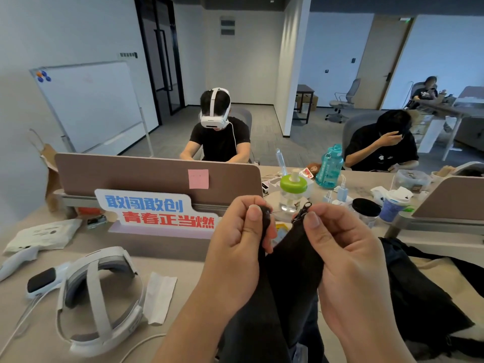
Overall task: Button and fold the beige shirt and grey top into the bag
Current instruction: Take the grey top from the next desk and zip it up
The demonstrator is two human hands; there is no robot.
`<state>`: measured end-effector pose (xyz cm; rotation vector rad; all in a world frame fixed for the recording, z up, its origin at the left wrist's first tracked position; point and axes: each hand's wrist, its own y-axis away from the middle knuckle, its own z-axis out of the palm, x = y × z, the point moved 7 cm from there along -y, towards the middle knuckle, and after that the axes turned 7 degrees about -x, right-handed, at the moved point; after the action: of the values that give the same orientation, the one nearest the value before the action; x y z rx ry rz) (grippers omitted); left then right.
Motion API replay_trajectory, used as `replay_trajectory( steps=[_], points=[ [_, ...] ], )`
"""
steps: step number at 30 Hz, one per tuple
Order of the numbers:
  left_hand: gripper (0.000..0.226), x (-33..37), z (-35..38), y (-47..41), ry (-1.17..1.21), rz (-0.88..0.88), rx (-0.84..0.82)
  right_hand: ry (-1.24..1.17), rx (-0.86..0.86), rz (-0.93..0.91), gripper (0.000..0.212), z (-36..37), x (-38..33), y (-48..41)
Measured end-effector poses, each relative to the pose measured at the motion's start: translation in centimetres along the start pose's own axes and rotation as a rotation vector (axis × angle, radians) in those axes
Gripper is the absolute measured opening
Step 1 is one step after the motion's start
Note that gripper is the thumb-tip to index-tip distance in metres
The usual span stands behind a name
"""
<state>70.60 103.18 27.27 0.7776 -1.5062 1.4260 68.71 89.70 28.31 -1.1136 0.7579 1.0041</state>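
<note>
I hold a dark grey, almost black top (288, 279) up in front of me over the desk. My left hand (235, 242) pinches one upper edge of it between thumb and fingers. My right hand (343, 252) pinches the other edge just below a small metal zipper slider (303, 209) at the top. The rest of the top hangs down between my forearms. More dark cloth lies to the right over a beige fabric (429, 268), likely the beige shirt. No bag for the clothes is clearly in view.
A white headset (102, 297), a controller (42, 281) and a folded tissue (159, 297) lie at the left. A sign with Chinese characters (157, 210) stands before a brown divider (157, 176). Bottles and jars crowd the desk behind my hands. People sit beyond.
</note>
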Motion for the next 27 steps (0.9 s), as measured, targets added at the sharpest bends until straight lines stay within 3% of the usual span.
replay_trajectory(
  steps=[10,20,27],
  points=[
    [0.012,0.4,0.0,0.1,-0.054,0.054,0.005,0.099,0.05,-0.002,0.007,-0.1,-0.4,0.2],
    [0.01,0.3,-0.1,0.1,0.02,0.012,0.049,0.047,0.026,-0.042,0.018,0.5,-1.4,0.3],
    [0.012,0.3,-0.2,0.2,0.011,-0.004,0.041,0.066,0.037,-0.027,0.01,0.4,-1.1,0.2]
  ],
)
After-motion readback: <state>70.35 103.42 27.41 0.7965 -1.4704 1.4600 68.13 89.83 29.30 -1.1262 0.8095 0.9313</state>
